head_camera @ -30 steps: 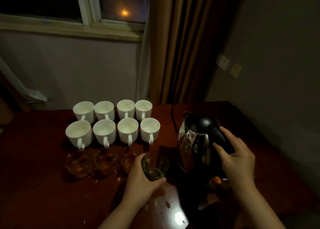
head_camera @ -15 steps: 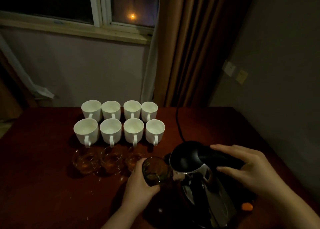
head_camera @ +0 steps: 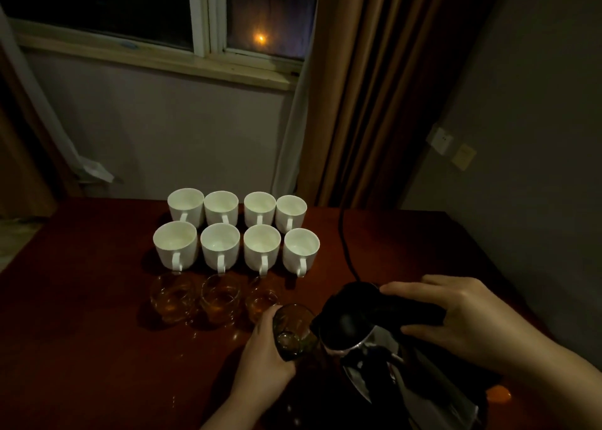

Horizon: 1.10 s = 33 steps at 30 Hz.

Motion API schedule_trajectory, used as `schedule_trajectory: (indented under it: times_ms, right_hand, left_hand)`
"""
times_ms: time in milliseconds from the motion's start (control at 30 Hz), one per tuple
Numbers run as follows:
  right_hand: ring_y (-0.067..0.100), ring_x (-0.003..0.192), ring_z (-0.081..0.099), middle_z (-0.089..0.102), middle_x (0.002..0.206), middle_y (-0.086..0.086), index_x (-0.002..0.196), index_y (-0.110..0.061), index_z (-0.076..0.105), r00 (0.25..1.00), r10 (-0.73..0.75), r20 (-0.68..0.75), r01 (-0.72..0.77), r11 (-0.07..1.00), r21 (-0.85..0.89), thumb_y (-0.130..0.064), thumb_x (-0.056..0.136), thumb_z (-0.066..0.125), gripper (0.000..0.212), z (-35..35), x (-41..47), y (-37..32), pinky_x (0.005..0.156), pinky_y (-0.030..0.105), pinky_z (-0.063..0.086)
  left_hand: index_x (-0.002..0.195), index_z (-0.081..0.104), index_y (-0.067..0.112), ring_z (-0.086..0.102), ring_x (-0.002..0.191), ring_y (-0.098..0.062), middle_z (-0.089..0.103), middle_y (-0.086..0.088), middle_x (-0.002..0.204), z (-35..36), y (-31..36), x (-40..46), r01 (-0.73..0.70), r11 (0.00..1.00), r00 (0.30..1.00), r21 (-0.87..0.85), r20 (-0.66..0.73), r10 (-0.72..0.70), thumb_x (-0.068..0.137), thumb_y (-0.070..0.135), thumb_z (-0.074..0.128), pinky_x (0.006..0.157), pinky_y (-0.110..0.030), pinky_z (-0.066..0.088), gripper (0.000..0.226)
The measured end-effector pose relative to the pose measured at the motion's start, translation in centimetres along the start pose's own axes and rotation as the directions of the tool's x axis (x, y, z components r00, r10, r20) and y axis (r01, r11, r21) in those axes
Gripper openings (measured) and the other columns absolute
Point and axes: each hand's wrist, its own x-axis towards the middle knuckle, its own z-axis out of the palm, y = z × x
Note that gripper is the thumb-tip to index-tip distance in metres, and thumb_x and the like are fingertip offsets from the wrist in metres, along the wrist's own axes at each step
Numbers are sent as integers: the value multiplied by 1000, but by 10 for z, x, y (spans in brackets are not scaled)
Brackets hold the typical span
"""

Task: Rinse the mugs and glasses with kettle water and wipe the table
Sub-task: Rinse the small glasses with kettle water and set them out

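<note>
In the head view, the kettle is the landmark: it is tilted, its dark lid toward the camera and its spout edge touching the rim of a glass. The right hand lies over the black handle on the kettle's top, fingers curled down around it and clamped on it. The left hand is just left of the kettle and is closed around the glass, which leans toward the spout; if water flows I cannot tell in this dim light. Further left of the kettle stand three other glasses in a row, close to each other, with small bright drops on the worktop in front of them. Behind and left of the kettle are eight white mugs in two rows of four, upright, handles toward the camera, nearly touching. A black cord runs from behind the kettle toward the back edge of the worktop, just right of the mugs. Right of the kettle the worktop is narrow before its right edge and the wall. Far left of the kettle there is a wide bare surface up to the left edge. An orange light glows low, right of the kettle.
</note>
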Motion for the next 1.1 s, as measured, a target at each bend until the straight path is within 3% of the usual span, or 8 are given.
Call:
schedule_trajectory:
  times_ms: [133,267,367,500,833,1100]
  right_hand:
    - [-2,102,54,47,101,-27,106,-73,21,999,-37,32,38,998,-47,-42,80,64,59,-5,8,-5,85,18,51]
    - [-3,95,55,49,108,-22,112,-70,21,995,-22,93,30,995,-92,-45,82,60,56,-11,14,-12,85,18,50]
    - [-5,87,53,46,102,-26,125,-62,30,993,-3,122,16,994,-110,-44,83,59,54,-14,17,-16,82,15,49]
    - [-4,88,54,42,93,-30,126,-60,34,989,-10,146,28,992,-121,-44,83,60,53,-16,21,-18,79,15,49]
    - [-1,92,56,51,105,-21,126,-58,35,988,-7,157,25,993,-115,-42,83,61,53,-19,22,-18,79,17,51]
    - [-3,89,56,50,102,-24,126,-57,37,989,-32,143,48,993,-112,-42,82,62,53,-19,23,-14,78,18,52]
  left_hand:
    - [129,36,38,49,111,-3,50,16,118,-2,-4,-2,11,1000,1000,-3,-3,-11,68,13,72,75,-3,33,75]
    - [130,35,38,50,110,-4,49,16,117,-5,-6,-4,7,1000,1000,2,-8,-6,67,15,74,84,-9,37,77]
    - [125,37,38,51,106,-1,50,19,113,-7,-4,-6,-13,1000,1000,-3,-8,13,68,16,75,76,-3,37,72]
    - [121,35,43,50,104,2,50,21,111,-9,-1,-7,-14,1000,1000,-16,-22,13,69,17,75,73,-3,36,71]
    - [124,35,39,47,105,-2,48,18,111,-13,0,-7,11,1000,999,-11,-31,-11,68,5,70,73,-4,35,74]
    - [116,34,46,50,104,-1,51,17,110,-12,2,-6,-4,1000,1000,-30,-30,3,66,13,75,72,-2,35,73]
